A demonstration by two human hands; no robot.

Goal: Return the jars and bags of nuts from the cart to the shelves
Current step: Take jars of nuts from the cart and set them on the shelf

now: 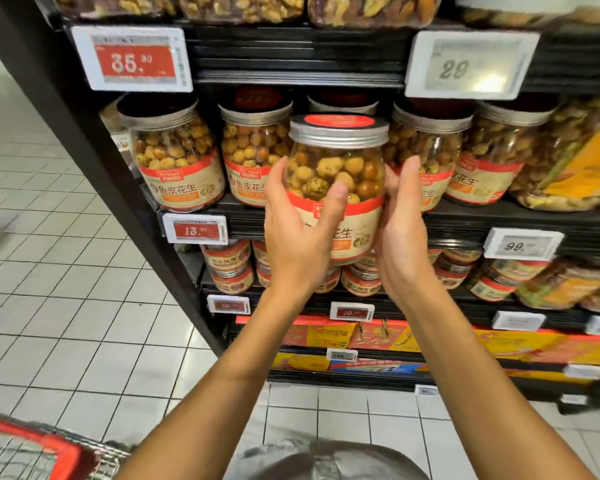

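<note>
reaching up and forward with both bare forearms, wrists level with each other. gripping a jar (336,168) with the left hand (298,233), thumb across the front, fingers up the left side. pressing the right hand (404,230) palm-inward to the opposite side, fingers near straight, pointing up.

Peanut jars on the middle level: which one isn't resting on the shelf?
The front jar, held between the left hand and right hand; the others stand on the shelf behind it.
</note>
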